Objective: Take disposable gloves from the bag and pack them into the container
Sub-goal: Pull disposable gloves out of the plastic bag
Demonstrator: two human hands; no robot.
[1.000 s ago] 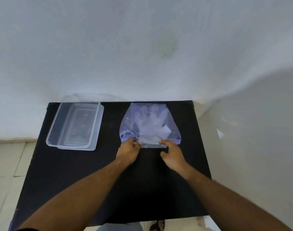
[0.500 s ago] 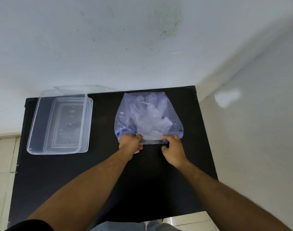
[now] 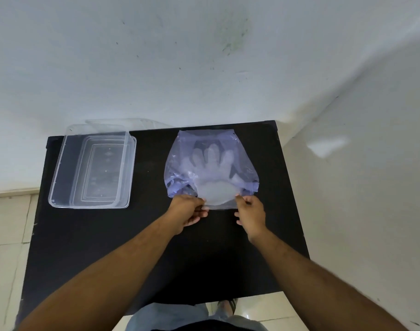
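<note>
A bluish see-through plastic bag [image 3: 180,158] lies flat on the black table [image 3: 156,247], its mouth facing me. Clear disposable gloves [image 3: 212,168] show through it, fingers pointing to the wall, cuff end at the mouth. My left hand [image 3: 186,212] pinches the left side of the bag's mouth. My right hand [image 3: 250,212] pinches the right side, and the mouth is stretched between them. An empty clear rectangular container [image 3: 60,168] sits at the table's far left, apart from the bag.
A clear lid [image 3: 123,121] leans against the white wall behind the container. The table stands in a corner, with walls at the back and right. Tiled floor shows at the left and below, where a sandalled foot [image 3: 225,305] is seen.
Both hands have pulled the bag's mouth wider and a little towards me, and the gloves' cuff now shows rounded in the opening. The camera view has shifted; the container stays in place.
</note>
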